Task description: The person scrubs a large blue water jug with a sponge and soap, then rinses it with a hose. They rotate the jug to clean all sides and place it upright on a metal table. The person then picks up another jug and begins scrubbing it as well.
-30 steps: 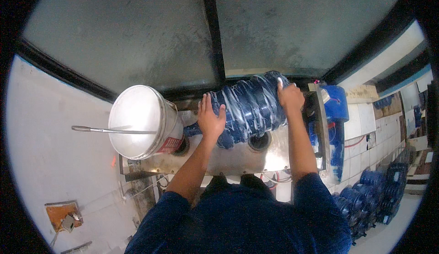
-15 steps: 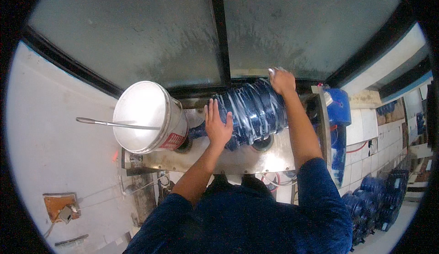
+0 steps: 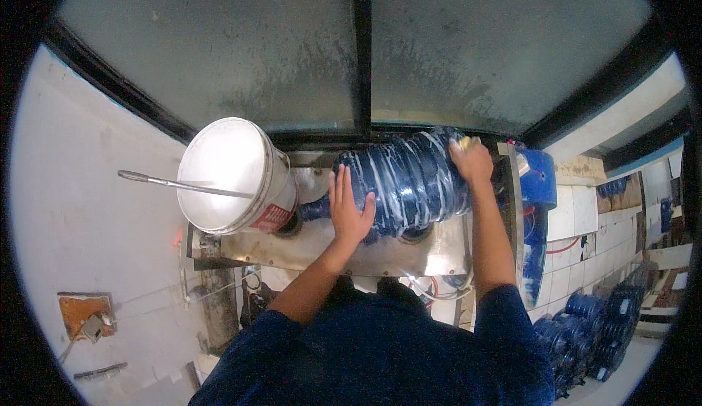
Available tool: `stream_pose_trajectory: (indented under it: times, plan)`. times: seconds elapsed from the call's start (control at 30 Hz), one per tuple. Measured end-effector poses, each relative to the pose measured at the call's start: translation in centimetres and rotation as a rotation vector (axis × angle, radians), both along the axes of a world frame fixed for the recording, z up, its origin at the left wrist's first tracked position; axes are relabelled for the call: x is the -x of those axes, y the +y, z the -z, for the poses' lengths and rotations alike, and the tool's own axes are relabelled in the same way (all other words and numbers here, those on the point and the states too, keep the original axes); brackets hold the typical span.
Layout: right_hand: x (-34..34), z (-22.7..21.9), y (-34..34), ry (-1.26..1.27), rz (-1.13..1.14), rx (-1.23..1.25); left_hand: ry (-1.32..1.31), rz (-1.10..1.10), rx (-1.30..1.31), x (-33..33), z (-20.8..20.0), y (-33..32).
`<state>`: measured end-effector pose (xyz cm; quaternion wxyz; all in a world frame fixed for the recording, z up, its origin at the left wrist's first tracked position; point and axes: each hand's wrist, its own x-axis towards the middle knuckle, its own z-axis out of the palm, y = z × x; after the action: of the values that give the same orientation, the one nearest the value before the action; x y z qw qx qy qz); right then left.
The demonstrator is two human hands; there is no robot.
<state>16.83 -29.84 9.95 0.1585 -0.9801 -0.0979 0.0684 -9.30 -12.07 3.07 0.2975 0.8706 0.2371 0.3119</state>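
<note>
A large blue water jug [image 3: 409,179] lies on its side on the metal counter [image 3: 322,249], its neck toward the left. White suds streak its ribbed body. My left hand [image 3: 352,214] rests flat against the jug's shoulder, fingers stretched and thumb apart. At the base end, my right hand [image 3: 472,161] is closed around a small yellow sponge [image 3: 466,143] and presses near the jug's bottom edge. Most of the sponge is hidden by my fingers.
Left of the jug stands a white lidded bucket [image 3: 219,179] with a long metal rod [image 3: 186,185] across its lid. Dark-framed misty glass panes [image 3: 292,62] rise behind the counter. A blue container [image 3: 537,179] stands at right, and several blue jugs [image 3: 585,333] are stacked lower right.
My right hand has moved down and slightly right from above the jug's far edge onto its base end, and the sponge now shows yellow. My left hand stays on the jug's shoulder.
</note>
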Motion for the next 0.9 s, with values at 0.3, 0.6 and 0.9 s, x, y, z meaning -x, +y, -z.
stream_pose_trajectory:
  times: [0.3,0.6,0.9]
  plan:
    - [-1.3,-0.8,2.3,0.048,-0.034,0.112,-0.102,0.089,-0.17,3.2,2.7,-2.9]
    - [9.0,12.6,-6.2,-0.588,0.086,-0.496,-0.093,0.155,-0.271,2.6,9.4,2.0]
    - [13.4,15.2,-8.1,-0.415,0.148,-0.525,0.559,-0.013,0.079,-11.0,-3.4,8.5]
